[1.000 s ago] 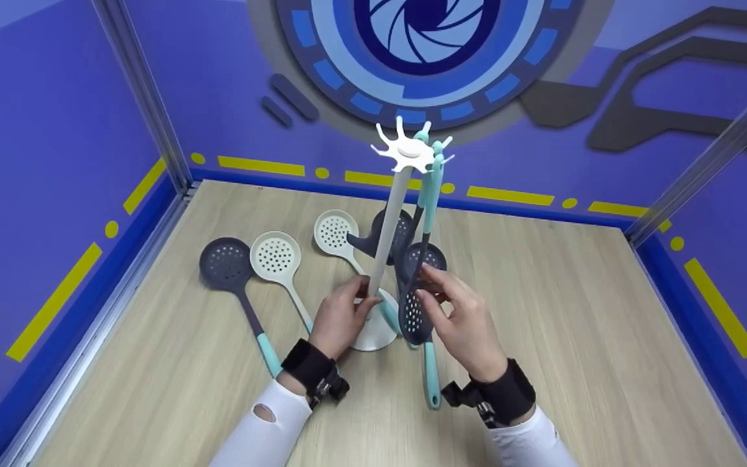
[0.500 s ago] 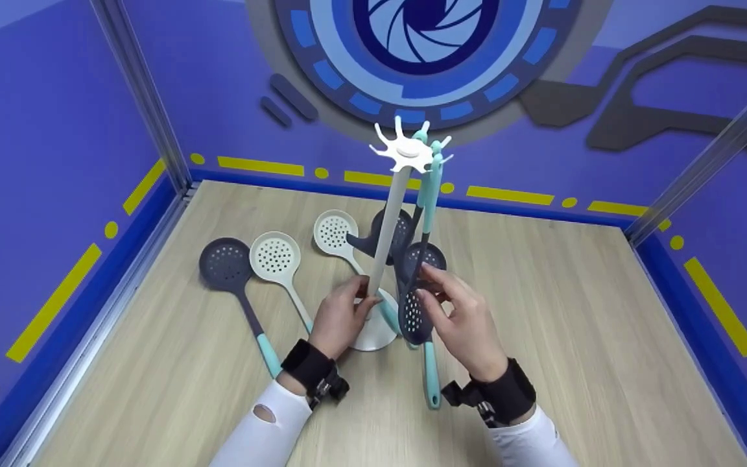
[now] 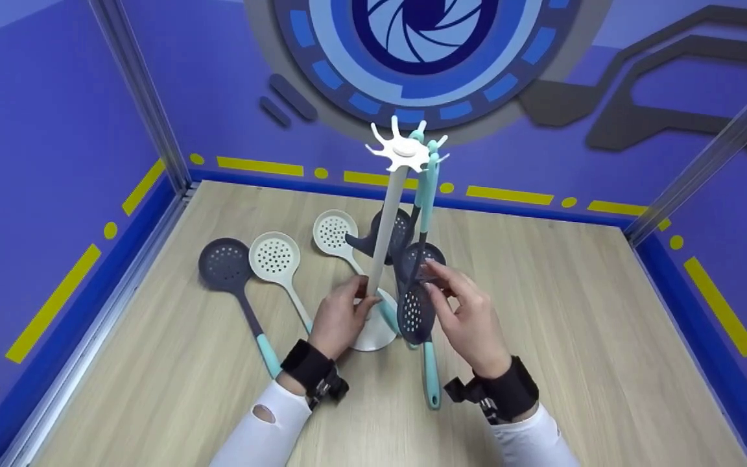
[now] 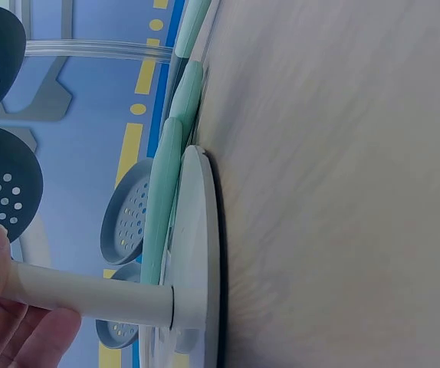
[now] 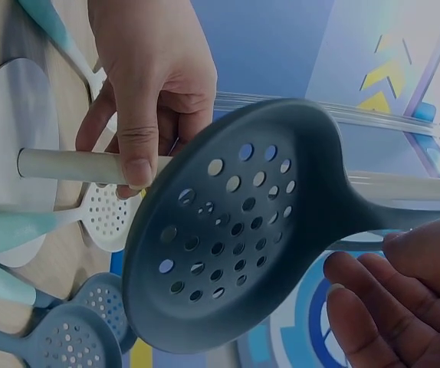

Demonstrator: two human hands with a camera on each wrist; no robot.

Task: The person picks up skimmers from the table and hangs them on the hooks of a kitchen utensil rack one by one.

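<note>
The left grip (image 3: 341, 318) is clamped round the white rack pole (image 3: 385, 240) and does well to brace it; the right grip (image 3: 469, 318), fingers apart, is just beside the dark slotted spoon (image 3: 416, 312), which seems to hang by its teal handle (image 3: 429, 198) from the hooked top (image 3: 404, 148). It should ease away gently, avoiding any swing above the tabletop (image 3: 581, 337).

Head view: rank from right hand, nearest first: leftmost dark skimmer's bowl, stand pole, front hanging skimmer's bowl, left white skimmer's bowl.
From the right hand:
1. Front hanging skimmer's bowl: just left of it
2. Stand pole: farther left, past that bowl
3. Left white skimmer's bowl: left, on the table
4. Leftmost dark skimmer's bowl: far left
</note>
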